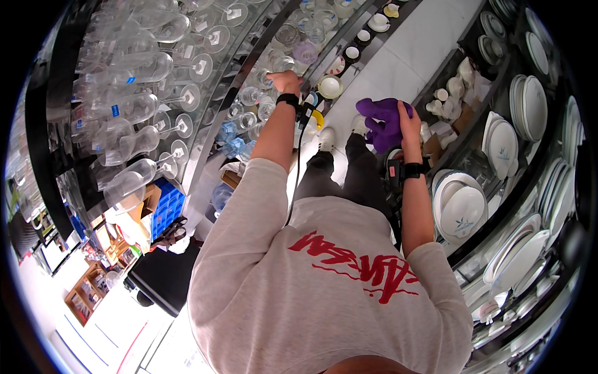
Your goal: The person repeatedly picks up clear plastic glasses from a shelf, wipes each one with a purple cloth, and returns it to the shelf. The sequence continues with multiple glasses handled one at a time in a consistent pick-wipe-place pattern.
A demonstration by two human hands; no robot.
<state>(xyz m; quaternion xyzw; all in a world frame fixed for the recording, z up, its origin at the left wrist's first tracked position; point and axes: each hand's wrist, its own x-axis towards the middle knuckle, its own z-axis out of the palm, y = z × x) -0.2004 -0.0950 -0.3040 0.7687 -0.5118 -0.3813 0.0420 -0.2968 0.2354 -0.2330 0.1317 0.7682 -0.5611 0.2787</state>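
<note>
Over on the far left, I've got a shelf packed with stemmed glasses [140, 65], many with little stickers on them, and a blue crate [167, 209] sits down below that. Next across is my left hand [286, 81], stretched out over a crowd of short clear glasses [248, 119]. Thumb's poking out to the left, but honestly I can't tell if my fingers are pinching a glass or just over them. Right near it there's a yellowish bowl [330, 86] at the shelf edge. Moving right, past my white shoes [326, 138], the purple cloth [383, 128] is bunched up and hanging from my right hand [409, 121], fingers closed on it. Furthest right, it's stacks of white plates [464, 213], some with a leafy print.
</note>
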